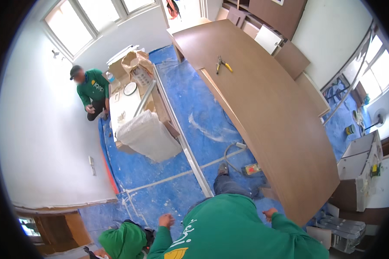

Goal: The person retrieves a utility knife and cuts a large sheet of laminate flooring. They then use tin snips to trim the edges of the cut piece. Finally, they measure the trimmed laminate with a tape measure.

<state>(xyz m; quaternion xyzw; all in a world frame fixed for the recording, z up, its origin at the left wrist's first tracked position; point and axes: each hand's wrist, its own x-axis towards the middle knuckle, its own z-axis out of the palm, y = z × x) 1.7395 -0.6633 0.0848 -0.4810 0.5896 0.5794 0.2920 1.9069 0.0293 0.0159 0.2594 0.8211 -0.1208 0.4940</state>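
My left hand (pixel 166 220) hangs above the blue floor covering with its fingers loosely bent and apart, and nothing shows in it. On the other side of my body, my right hand (pixel 270 213) is held beside the near end of a long brown panel (pixel 263 99); it too looks empty, its fingers slightly apart. Whether that hand touches the panel is hard to tell. Far up on the panel lie yellow-handled pliers (pixel 223 65). A power tool with a red and yellow body (pixel 250 168) rests on the floor under the panel's left edge, its cable beside it.
A long metal profile (pixel 183 142) crosses the blue floor covering (pixel 160 190). Left of it stands a cluttered white worktop (pixel 127 103) with wrapped material (pixel 149 136). A co-worker in green (pixel 95 86) crouches there; another person (pixel 123 239) is close at my left. Boards (pixel 291 60) lean along the right wall.
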